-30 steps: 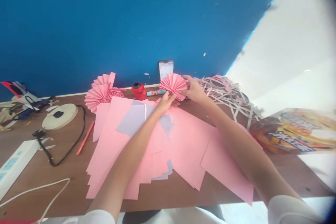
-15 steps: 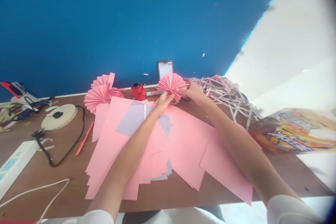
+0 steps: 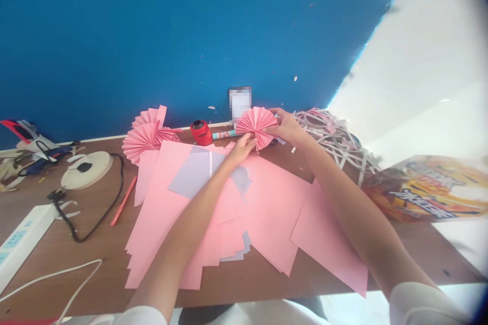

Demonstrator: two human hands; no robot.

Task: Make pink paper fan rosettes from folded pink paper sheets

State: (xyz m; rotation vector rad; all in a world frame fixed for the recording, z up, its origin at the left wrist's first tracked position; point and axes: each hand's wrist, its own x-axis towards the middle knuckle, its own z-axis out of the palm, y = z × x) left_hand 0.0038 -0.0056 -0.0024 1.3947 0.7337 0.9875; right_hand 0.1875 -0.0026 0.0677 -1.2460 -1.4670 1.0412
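A pleated pink paper fan [image 3: 254, 121], spread nearly round, is held up between my two hands above the back of the desk. My left hand [image 3: 244, 148] pinches it at the lower centre where the folds meet. The fingers of my right hand [image 3: 285, 126] close on its right edge. Beneath my forearms lie fanned-out sheets of pink paper [image 3: 274, 198], with grey-violet paper [image 3: 194, 170] among them. More folded pink fans [image 3: 143, 139] stand at the back left.
A red bottle-like object [image 3: 201, 133], a glue stick [image 3: 224, 134] and a propped phone [image 3: 240, 103] are at the back. Paper strips [image 3: 335, 137] heap up at right, beside a snack bag [image 3: 434, 188]. Leftward are a red pen [image 3: 124, 200], a white disc [image 3: 87, 170] and a power strip [image 3: 26, 241].
The pink fan and both my hands have shifted slightly to the right, showing more of the glue stick. The sheets on the desk lie as before.
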